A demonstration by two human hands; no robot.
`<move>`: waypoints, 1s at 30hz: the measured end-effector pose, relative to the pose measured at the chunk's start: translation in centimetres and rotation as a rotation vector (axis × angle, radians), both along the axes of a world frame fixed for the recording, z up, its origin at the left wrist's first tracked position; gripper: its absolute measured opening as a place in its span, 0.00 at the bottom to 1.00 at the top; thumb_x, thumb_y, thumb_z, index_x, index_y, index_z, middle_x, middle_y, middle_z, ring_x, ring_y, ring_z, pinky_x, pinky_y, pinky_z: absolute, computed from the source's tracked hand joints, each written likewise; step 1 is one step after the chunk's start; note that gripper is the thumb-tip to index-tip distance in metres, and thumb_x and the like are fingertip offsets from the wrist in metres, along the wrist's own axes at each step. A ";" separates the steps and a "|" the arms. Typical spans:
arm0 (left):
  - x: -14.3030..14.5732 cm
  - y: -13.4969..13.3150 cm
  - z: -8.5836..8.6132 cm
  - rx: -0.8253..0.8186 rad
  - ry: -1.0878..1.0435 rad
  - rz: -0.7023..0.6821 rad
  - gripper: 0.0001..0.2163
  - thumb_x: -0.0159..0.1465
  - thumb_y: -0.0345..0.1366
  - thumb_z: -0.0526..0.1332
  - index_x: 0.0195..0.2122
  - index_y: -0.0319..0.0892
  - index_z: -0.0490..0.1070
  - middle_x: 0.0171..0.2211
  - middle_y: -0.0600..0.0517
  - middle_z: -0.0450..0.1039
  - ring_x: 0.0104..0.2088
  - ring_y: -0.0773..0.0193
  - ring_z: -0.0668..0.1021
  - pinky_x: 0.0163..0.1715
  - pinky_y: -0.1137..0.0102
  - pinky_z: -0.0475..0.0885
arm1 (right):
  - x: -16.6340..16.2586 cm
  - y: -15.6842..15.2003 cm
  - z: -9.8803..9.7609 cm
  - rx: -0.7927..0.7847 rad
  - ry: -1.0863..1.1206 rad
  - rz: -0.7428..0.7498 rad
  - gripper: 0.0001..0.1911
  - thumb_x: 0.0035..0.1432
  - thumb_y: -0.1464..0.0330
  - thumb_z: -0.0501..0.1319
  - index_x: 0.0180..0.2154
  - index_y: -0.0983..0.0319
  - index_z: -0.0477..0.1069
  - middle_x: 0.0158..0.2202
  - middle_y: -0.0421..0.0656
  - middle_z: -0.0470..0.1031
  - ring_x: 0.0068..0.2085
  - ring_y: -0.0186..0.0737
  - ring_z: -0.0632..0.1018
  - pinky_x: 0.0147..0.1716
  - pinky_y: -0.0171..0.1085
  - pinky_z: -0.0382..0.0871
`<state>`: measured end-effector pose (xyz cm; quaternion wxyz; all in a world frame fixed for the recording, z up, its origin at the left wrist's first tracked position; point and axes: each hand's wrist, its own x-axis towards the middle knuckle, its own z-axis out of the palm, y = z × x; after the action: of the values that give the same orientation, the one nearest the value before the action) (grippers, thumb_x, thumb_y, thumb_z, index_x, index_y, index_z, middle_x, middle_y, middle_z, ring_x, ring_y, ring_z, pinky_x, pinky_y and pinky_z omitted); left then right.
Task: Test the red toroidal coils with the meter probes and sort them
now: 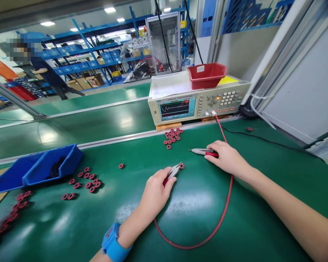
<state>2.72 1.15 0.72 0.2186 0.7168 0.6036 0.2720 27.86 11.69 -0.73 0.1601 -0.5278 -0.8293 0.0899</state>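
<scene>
My left hand (157, 183) is closed round the red handle of a metal-jawed test clip (175, 170). The jaws of that clip touch the wire ends of a small ring coil (182, 166) wound in red and black, lying on the green table. To the right, my right hand (226, 154) grips a second test clip (200, 151), also red-handled with grey jaws. Its pointed tip faces left, apart from the coil. A red cable (224, 214) loops under my right wrist and across toward my left hand. A blue band (114, 242) is on my left wrist.
Behind the hands stands a tester (177, 109) with a lit screen, a red bin (207, 74) on top. Several ring coils (172, 136) cluster before it; more (92, 182) lie left. Blue bins (54, 163) sit at left. A black cable (265, 136) runs right. A person (47, 72) is beyond.
</scene>
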 end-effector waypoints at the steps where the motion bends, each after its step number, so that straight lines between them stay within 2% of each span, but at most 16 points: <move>1: 0.0 0.0 0.0 0.000 0.004 -0.005 0.11 0.62 0.35 0.55 0.45 0.43 0.70 0.38 0.48 0.76 0.36 0.58 0.75 0.36 0.67 0.68 | -0.1 0.0 0.0 0.003 0.014 0.021 0.14 0.54 0.63 0.57 0.42 0.61 0.71 0.40 0.47 0.71 0.42 0.46 0.71 0.42 0.42 0.65; 4: 0.1 0.0 0.0 0.010 0.010 -0.002 0.12 0.63 0.36 0.55 0.46 0.42 0.70 0.39 0.47 0.76 0.37 0.58 0.76 0.37 0.67 0.68 | -0.4 -0.2 0.0 0.011 0.047 0.073 0.17 0.56 0.63 0.56 0.46 0.62 0.70 0.45 0.49 0.70 0.46 0.49 0.69 0.44 0.45 0.64; 8: 0.1 0.0 -0.2 0.029 0.035 0.006 0.12 0.63 0.38 0.55 0.45 0.41 0.70 0.37 0.47 0.76 0.35 0.59 0.76 0.36 0.68 0.68 | -0.6 -0.2 -0.1 0.004 0.078 0.099 0.14 0.59 0.66 0.53 0.43 0.61 0.72 0.43 0.48 0.70 0.45 0.48 0.69 0.45 0.45 0.65; 12: 0.1 0.0 -0.2 0.053 0.031 -0.002 0.11 0.62 0.37 0.56 0.44 0.42 0.71 0.37 0.47 0.76 0.33 0.59 0.76 0.35 0.68 0.68 | -0.1 0.2 -0.3 -0.029 0.156 0.123 0.13 0.57 0.68 0.54 0.44 0.62 0.69 0.43 0.47 0.71 0.46 0.47 0.69 0.47 0.45 0.64; 24: 0.1 0.3 -0.5 0.073 -0.110 0.023 0.11 0.60 0.38 0.58 0.43 0.44 0.74 0.36 0.47 0.77 0.35 0.57 0.77 0.36 0.68 0.68 | -0.2 0.0 -0.4 -0.085 0.244 0.134 0.13 0.56 0.68 0.54 0.44 0.61 0.68 0.44 0.46 0.72 0.47 0.46 0.70 0.48 0.46 0.63; 27: 0.1 0.2 -0.4 0.071 -0.088 0.024 0.11 0.60 0.38 0.58 0.43 0.44 0.73 0.35 0.48 0.77 0.33 0.58 0.77 0.34 0.68 0.68 | -0.2 -0.5 0.4 -0.092 0.272 0.150 0.14 0.56 0.68 0.54 0.45 0.61 0.68 0.46 0.46 0.71 0.48 0.45 0.70 0.48 0.46 0.63; 30: 0.2 0.2 -0.2 0.069 -0.066 0.010 0.10 0.61 0.37 0.57 0.42 0.43 0.73 0.35 0.48 0.77 0.32 0.58 0.76 0.34 0.69 0.68 | -0.3 -1.4 2.1 -0.163 0.273 0.286 0.15 0.57 0.69 0.54 0.46 0.59 0.69 0.45 0.45 0.72 0.47 0.44 0.70 0.48 0.43 0.63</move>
<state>2.93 1.37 0.48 0.2120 0.7117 0.5899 0.3170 27.60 10.26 1.41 0.2132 -0.3987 -0.8564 0.2492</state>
